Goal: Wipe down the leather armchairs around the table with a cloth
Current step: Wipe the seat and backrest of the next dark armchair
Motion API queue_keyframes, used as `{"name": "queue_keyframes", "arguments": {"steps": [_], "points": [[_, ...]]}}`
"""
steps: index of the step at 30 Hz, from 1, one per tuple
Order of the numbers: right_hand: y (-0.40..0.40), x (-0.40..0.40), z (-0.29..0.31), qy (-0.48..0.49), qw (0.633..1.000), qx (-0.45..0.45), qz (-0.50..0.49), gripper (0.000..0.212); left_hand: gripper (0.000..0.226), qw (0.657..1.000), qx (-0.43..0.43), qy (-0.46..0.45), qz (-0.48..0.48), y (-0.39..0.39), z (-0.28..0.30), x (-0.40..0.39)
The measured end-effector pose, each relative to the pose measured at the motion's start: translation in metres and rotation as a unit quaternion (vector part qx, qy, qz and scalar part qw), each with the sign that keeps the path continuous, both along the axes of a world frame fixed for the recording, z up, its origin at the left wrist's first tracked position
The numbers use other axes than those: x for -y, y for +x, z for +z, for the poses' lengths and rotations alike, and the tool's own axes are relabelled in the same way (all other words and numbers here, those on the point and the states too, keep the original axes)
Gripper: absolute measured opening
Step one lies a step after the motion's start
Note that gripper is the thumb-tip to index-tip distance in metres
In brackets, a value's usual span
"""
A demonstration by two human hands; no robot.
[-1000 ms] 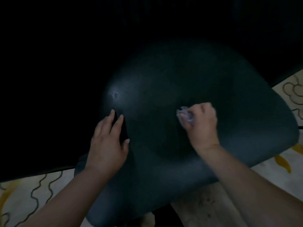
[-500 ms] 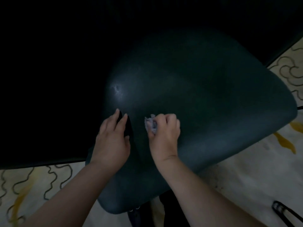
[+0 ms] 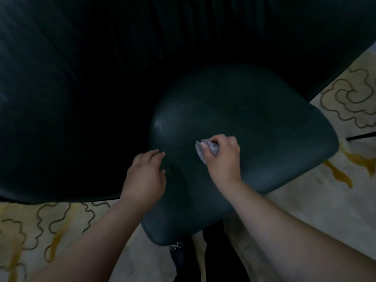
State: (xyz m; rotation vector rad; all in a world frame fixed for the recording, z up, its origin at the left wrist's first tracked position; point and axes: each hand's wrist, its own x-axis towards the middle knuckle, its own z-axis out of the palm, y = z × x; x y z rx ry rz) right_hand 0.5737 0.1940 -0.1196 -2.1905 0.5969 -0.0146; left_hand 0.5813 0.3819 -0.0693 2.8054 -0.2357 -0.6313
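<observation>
Much of the upper and left frame is near-black, and the large dark surface (image 3: 71,98) there is hard to read; it may be a draped table, but the dim light leaves that unsure. The armchair (image 3: 254,123) sits in the middle of the view, its dark teal leather smooth, rounded at the edges, with a faint sheen near its left side. Its base is hidden beneath it. The right hand (image 3: 222,157) has its fingers curled around a small pale grey cloth (image 3: 205,148), bunched up and pressed on the leather near the chair's centre. The left hand (image 3: 145,176) rests on the chair's left edge with fingers loosely extended. Pale carpet (image 3: 325,200) with curling dark lines and yellow marks shows below.
</observation>
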Motion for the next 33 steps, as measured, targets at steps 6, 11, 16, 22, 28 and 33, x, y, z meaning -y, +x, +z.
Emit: {"name": "queue_keyframes", "arguments": {"steps": [6,11,16,22,28,33], "points": [[0.011,0.014,0.054,0.026,1.0,-0.011,0.014,0.016,0.042,0.997,0.083,0.0,-0.011,0.033,0.077,0.005],[0.026,0.004,0.083,0.048,0.998,-0.019,0.024,0.013,0.03,0.991,0.134,0.011,-0.029,0.047,0.123,-0.01],[0.045,-0.034,0.099,0.073,0.997,-0.002,0.017,0.01,0.034,0.987,0.158,-0.014,-0.038,0.062,0.156,-0.04],[0.075,-0.098,0.119,0.115,0.992,0.032,-0.032,0.01,0.035,0.975,0.214,-0.066,-0.015,0.094,0.193,-0.109],[0.103,-0.179,0.155,0.161,0.981,0.074,-0.074,0.008,0.043,0.985,0.156,-0.047,-0.057,0.135,0.21,-0.197],[0.114,-0.224,0.188,0.186,0.969,0.132,-0.094,0.01,0.056,0.987,0.101,-0.058,-0.107,0.171,0.216,-0.227]]}}
